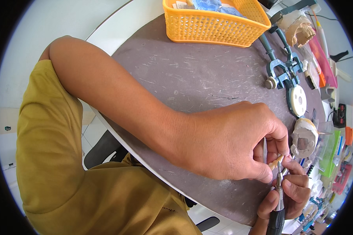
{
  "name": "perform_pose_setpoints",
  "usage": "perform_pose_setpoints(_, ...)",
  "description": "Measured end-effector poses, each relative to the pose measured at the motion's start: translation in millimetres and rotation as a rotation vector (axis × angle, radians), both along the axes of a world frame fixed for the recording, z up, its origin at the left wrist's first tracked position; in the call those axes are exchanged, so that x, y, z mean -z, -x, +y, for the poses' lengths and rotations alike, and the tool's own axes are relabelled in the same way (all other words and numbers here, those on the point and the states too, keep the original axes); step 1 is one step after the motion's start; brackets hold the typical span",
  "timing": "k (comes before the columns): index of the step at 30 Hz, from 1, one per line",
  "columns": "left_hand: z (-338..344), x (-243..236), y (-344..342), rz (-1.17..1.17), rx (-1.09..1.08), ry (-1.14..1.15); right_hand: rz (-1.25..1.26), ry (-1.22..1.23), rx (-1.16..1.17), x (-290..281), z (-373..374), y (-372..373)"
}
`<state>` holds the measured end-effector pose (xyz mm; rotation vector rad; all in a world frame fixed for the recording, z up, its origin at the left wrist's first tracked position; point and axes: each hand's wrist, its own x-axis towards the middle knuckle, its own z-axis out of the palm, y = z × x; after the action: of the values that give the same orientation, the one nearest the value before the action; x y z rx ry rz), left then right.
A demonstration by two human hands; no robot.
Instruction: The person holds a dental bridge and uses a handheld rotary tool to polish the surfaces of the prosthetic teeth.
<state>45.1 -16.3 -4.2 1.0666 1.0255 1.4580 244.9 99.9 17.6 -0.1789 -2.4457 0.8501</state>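
Note:
My left hand [231,141] rests on the grey work mat [196,74] and pinches a small cream-coloured dental piece [276,161] between thumb and fingertips. My right hand [290,192], at the lower right, grips a slim metal rotary handpiece [277,203] like a pen. Its tip points up and touches the small piece. Most of the piece is hidden by my fingers.
An orange plastic basket [211,27] stands at the far edge of the mat. A blue-green metal articulator [284,70] and plaster jaw models [304,137] lie to the right. Beyond them sit assorted small tools and packets. My left forearm crosses the mat.

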Motion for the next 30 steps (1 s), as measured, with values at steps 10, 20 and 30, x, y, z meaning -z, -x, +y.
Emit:
perform_pose_setpoints(10,-1.2,-1.6,0.1,0.006,-0.014,0.019,-0.019,0.013,0.006,-0.7,-0.7,-0.3)
perform_pose_setpoints(20,-1.7,-2.8,0.3,0.021,-0.020,0.023,-0.024,0.000,-0.024,-0.8,1.9,-1.7)
perform_pose_setpoints(30,-2.6,-2.3,0.5,0.027,-0.018,0.023,0.001,0.044,0.011,2.6,0.1,0.1)
